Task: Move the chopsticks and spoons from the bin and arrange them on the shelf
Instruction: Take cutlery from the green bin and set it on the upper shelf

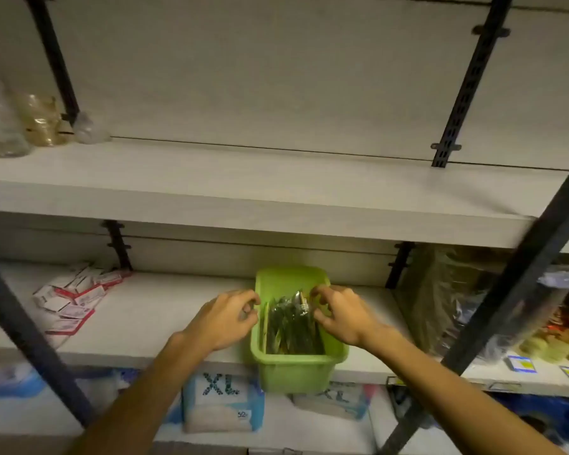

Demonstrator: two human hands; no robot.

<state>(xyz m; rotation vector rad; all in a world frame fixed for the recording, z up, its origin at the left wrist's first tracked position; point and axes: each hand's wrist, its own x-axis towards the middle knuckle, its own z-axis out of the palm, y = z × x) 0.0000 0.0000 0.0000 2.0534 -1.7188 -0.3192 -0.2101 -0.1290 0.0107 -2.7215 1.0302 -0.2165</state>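
Observation:
A green plastic bin (294,369) stands on the middle shelf (151,323), jutting a little over its front edge. Inside it lie clear plastic packs of spoons and chopsticks (289,320). My left hand (225,318) hovers at the bin's left rim, fingers curled and apart, holding nothing. My right hand (340,315) reaches over the bin's right rim, its fingertips at the top of the packs; whether it grips them I cannot tell.
The upper shelf (276,192) holds clear bags and jars (17,126) at its far left. Small red and white boxes (74,298) lie left of the bin. Bagged goods (473,307) sit at the right. Black uprights (519,284) cross the front. XL packs (222,402) sit below.

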